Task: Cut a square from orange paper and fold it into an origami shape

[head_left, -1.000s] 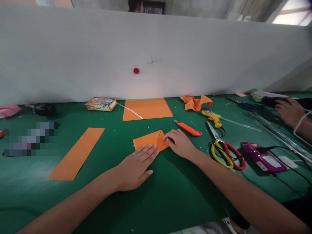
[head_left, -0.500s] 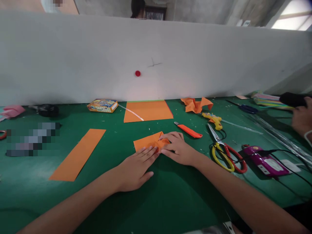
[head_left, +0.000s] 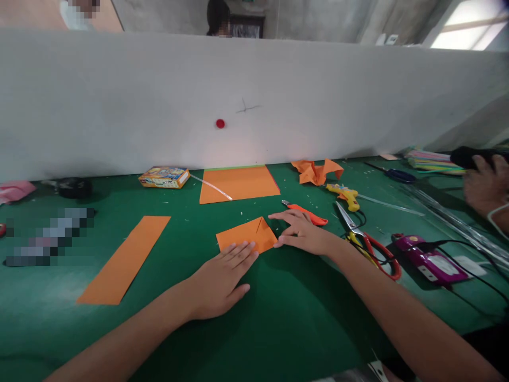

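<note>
A folded piece of orange paper (head_left: 246, 232) lies on the green table in front of me, its right corner turned into a slanted point with a crease line. My left hand (head_left: 222, 278) rests flat on its lower edge, fingers stretched out. At the paper's right corner is my right hand (head_left: 302, 232), fingers apart, the thumb tip touching or very close to the edge. Behind that hand lies an orange utility knife (head_left: 316, 218), partly covered by it. To the left is a long strip of orange paper (head_left: 127, 260).
Behind are stacked orange sheets (head_left: 242, 185), a small box (head_left: 164, 177) and crumpled orange paper (head_left: 317, 171). On the right lie a yellow glue gun (head_left: 345, 197), scissors (head_left: 369, 244) and a purple power strip (head_left: 431, 259) with cables. Another person's hand (head_left: 487, 185) is at far right.
My right hand has slid off the folded paper to the right and spread its fingers, uncovering the pointed corner. My left hand stays pressed on the paper. The view has shifted slightly.
</note>
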Tool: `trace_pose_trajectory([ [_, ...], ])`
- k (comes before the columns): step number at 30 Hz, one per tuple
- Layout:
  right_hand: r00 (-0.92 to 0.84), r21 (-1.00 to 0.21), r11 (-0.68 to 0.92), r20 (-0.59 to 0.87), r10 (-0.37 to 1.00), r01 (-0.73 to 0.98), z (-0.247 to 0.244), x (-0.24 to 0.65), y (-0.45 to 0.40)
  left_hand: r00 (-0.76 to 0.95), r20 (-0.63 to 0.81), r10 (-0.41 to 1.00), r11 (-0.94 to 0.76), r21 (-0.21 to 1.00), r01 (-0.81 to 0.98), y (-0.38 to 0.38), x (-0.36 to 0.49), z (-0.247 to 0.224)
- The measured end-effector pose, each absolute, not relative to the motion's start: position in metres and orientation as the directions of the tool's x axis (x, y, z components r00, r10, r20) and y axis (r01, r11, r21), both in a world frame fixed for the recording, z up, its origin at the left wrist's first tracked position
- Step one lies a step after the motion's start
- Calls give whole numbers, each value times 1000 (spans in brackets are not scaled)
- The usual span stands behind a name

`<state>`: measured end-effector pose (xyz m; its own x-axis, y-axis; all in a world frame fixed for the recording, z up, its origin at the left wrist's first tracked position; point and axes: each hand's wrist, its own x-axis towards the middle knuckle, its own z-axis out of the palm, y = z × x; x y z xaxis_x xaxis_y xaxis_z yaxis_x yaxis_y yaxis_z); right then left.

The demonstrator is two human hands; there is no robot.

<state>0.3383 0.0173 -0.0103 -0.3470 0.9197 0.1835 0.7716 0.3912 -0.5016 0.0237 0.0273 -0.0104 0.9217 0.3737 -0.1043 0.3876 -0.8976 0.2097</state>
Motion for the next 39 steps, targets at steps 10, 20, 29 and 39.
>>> trace_pose_trajectory([
  [10, -324, -501, 372, 183, 928, 781, -12, 330, 18, 923, -96, 374, -895, 225, 386, 27, 23, -11],
  [20, -280, -337, 369, 285, 917, 866, -16, 360, 23, 931, -50, 361, -903, 230, 362, 28, 21, -15],
  [29, -305, -632, 346, 177, 936, 693, -21, 327, 17, 924, -88, 372, -894, 233, 383, 27, 23, -13],
  [39, -184, -560, 213, 108, 977, 801, -30, 314, 20, 931, -47, 361, -905, 223, 362, 28, 22, -16],
])
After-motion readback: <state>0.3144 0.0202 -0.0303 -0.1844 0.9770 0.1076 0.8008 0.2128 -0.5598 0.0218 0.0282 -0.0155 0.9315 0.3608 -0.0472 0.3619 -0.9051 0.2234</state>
